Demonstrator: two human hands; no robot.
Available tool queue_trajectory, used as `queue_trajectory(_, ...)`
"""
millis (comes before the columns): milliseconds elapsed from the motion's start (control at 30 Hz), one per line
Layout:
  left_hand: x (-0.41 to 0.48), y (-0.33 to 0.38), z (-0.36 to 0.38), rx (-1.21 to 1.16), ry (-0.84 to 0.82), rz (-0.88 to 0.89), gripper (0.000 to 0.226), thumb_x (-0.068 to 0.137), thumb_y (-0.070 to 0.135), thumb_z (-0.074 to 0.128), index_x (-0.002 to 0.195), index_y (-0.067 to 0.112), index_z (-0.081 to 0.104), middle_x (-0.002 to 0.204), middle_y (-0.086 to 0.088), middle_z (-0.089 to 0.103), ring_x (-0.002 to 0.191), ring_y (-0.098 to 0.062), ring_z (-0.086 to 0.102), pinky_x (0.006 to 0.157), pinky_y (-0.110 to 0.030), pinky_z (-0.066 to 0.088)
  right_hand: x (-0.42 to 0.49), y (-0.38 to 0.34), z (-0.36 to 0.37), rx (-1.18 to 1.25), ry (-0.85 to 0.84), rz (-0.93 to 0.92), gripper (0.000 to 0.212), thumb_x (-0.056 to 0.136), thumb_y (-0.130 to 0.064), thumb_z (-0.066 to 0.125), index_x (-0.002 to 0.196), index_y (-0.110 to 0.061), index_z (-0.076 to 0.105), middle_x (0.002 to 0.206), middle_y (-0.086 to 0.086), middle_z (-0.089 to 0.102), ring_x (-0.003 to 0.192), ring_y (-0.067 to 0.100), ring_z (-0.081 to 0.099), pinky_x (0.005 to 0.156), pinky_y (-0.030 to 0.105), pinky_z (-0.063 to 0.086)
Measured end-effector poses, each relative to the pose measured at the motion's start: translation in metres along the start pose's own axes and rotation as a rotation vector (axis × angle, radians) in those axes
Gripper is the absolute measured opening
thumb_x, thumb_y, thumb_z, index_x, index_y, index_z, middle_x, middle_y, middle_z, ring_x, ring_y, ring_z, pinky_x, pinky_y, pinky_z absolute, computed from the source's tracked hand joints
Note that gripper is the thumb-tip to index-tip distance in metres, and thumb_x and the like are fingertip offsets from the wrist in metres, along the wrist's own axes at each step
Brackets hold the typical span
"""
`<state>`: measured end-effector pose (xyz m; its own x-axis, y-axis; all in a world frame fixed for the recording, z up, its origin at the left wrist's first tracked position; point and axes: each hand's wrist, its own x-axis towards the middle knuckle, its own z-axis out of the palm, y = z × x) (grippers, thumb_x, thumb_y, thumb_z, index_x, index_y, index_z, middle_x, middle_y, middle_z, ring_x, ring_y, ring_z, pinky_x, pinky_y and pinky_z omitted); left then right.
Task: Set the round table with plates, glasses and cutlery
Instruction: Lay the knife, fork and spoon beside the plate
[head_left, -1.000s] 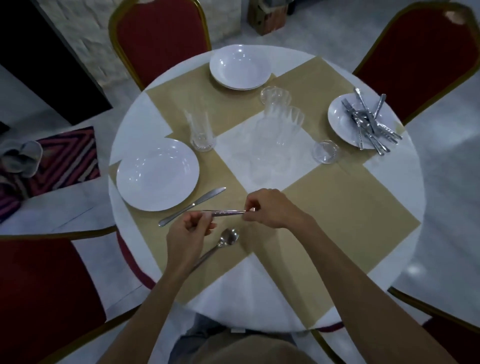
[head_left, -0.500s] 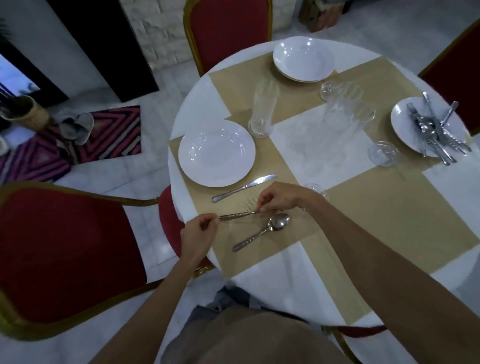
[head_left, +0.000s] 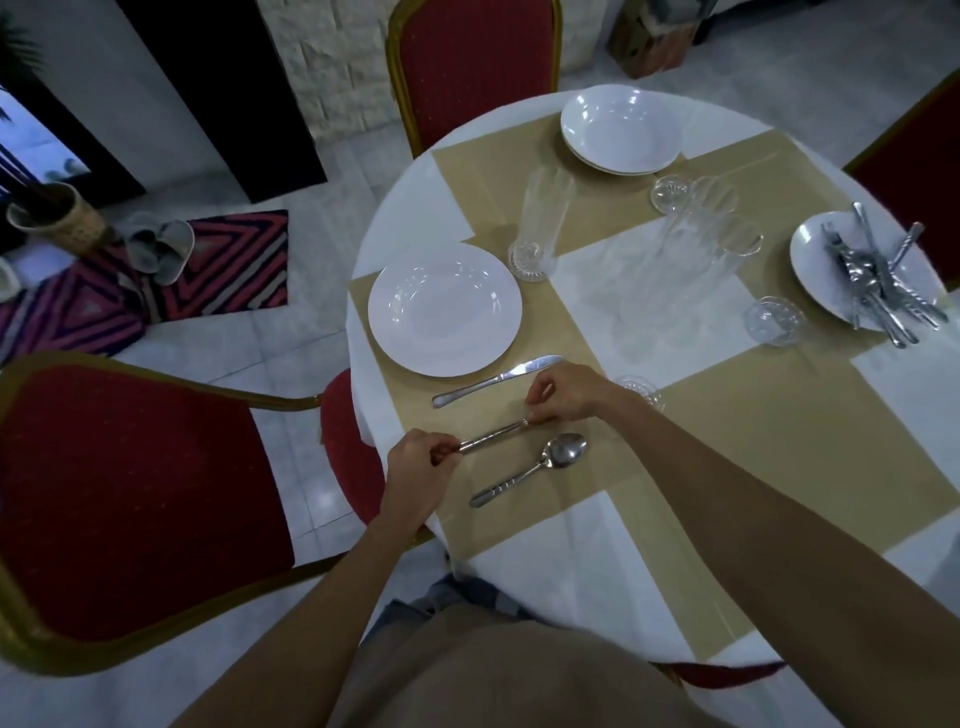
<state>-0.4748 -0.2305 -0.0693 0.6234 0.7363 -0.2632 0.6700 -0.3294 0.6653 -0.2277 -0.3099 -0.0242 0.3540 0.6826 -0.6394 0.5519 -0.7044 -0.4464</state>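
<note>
the round table (head_left: 571, 561) had one place half laid near its left edge, around a white plate (head_left: 444, 309). the left hand (head_left: 415, 462) pinched the handle end of a cutlery piece (head_left: 491, 435), and the right hand (head_left: 563, 397) pinched the other end, hiding its head. it lay between the knife (head_left: 496, 381) and the spoon (head_left: 530, 470). the risk, as i judged it: set down crooked, it could knock the spoon, and the right wrist could tip the small glass (head_left: 636, 388) just beside it.
</note>
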Motion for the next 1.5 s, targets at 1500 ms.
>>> queue_trajectory(1500,-0.041,-0.003,0.011,0.047,-0.132,0.146,0.016,0.081,0.019,0.077,0.097,0.019,0.075,0.088,0.006,0.062,0.075,0.003,0.055,0.068,0.001,0.038,-0.08,0.05,0.082,0.438,0.503,0.244,0.008,0.088,-0.009,0.056,0.088,-0.005,0.063,0.077,-0.001,0.058,0.072,0.012,0.052,0.058,0.015,0.037)
